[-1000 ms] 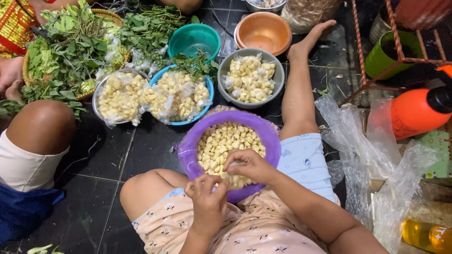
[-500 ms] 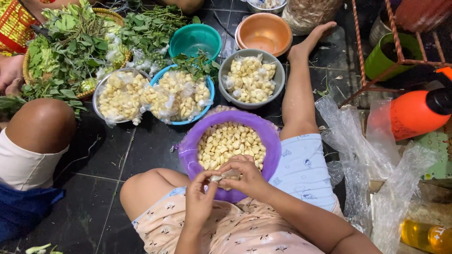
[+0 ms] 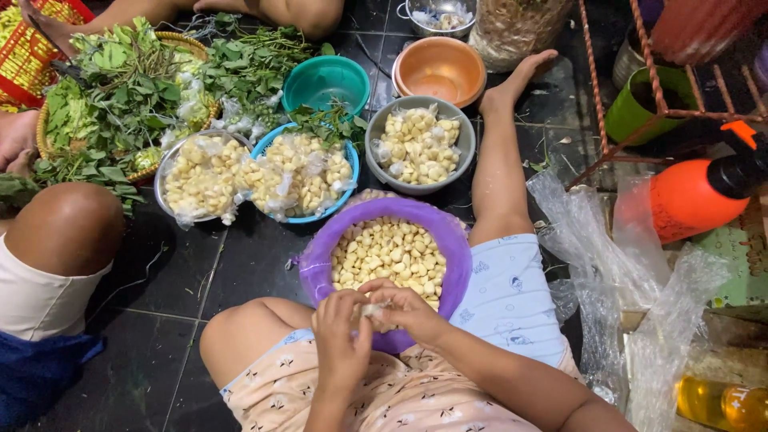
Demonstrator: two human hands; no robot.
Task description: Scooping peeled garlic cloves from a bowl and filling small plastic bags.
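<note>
Dark floor tiles run under everything, littered with bits of stalk. I sit on them with a purple bowl of peeled garlic cloves just past my lap, against my right thigh. My left hand and right hand meet over its near rim, fingers closed together on one clove, pinched between them.

Beyond the purple bowl stand three more filled ones: a grey bowl of cloves, a blue bowl and a steel bowl, both holding cloves mixed with clear plastic. Behind them sit a teal bowl and an orange bowl, both bare inside. Leafy greens fill a basket at far left. Another person's knee rests at left. Crumpled plastic bags and an orange spray bottle lie to my right.
</note>
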